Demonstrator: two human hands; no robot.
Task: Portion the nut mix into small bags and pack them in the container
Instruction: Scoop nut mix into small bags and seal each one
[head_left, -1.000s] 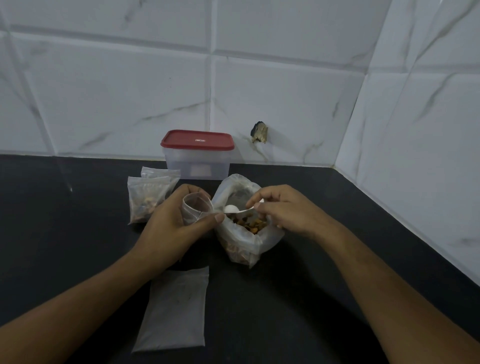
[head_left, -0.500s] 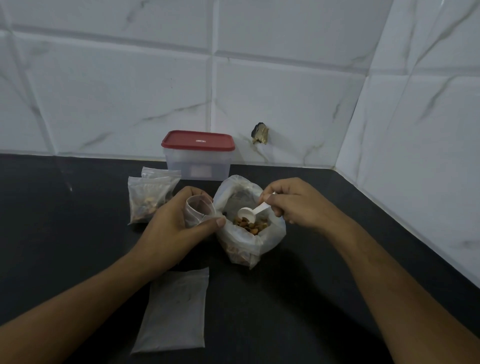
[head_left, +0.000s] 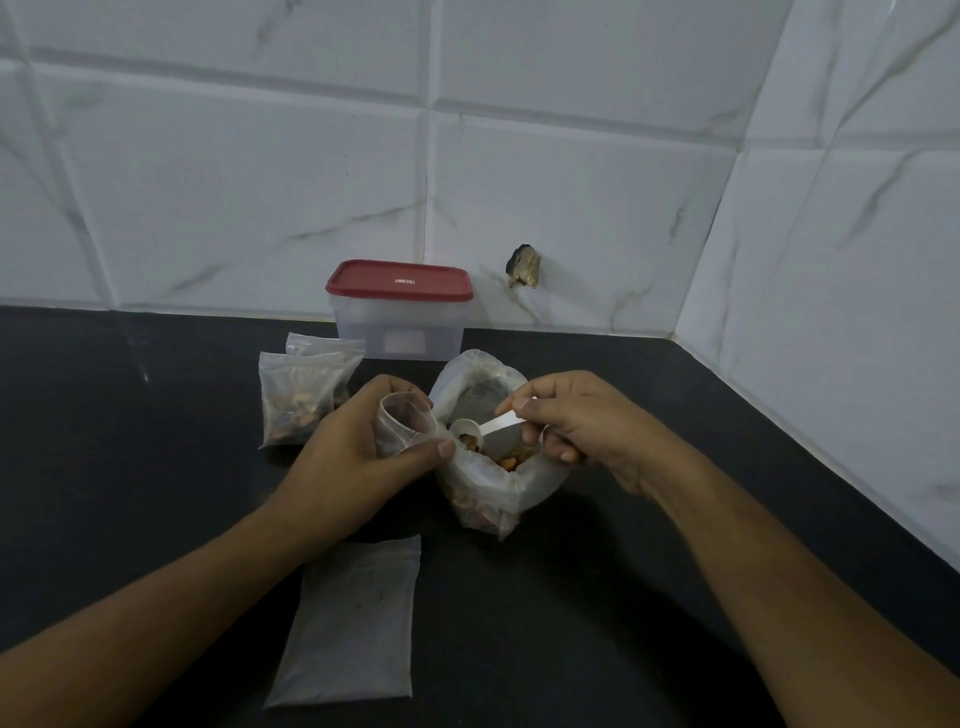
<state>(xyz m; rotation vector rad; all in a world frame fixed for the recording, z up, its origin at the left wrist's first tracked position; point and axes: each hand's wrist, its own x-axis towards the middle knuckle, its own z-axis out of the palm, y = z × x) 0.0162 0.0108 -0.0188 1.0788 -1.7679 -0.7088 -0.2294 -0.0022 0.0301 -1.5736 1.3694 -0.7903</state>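
The left hand (head_left: 353, 457) curls around a small clear bag (head_left: 402, 423), the fingers wrapped over its far side and the thumb pressed across the near side, so that the mouth stays round and open, facing up. The bag sits just beside the big bag (head_left: 488, 467) of nut mix (head_left: 511, 456), touching its left rim.

The right hand (head_left: 576, 421) pinches the handle of a white scoop (head_left: 480, 428) between thumb and forefinger; the other fingers are bent under, and their tips rest on the big bag's right rim. The scoop's bowl sits inside the big bag's mouth, at its left side, close to the small bag's opening, with a few nuts in or right against it; which, I cannot tell.

The big bag stands open on the dark counter (head_left: 156, 467), its top rolled down. Behind it, against the tiled wall (head_left: 260, 182), stands the container (head_left: 400, 322) with its red lid (head_left: 399, 280) on. Left of the hands lie two filled bags (head_left: 298, 400), one overlapping the other, near the container's left corner. Near the camera, between the forearms, a flat pack of empty bags (head_left: 353, 629) lies on the counter, partly under the left wrist.
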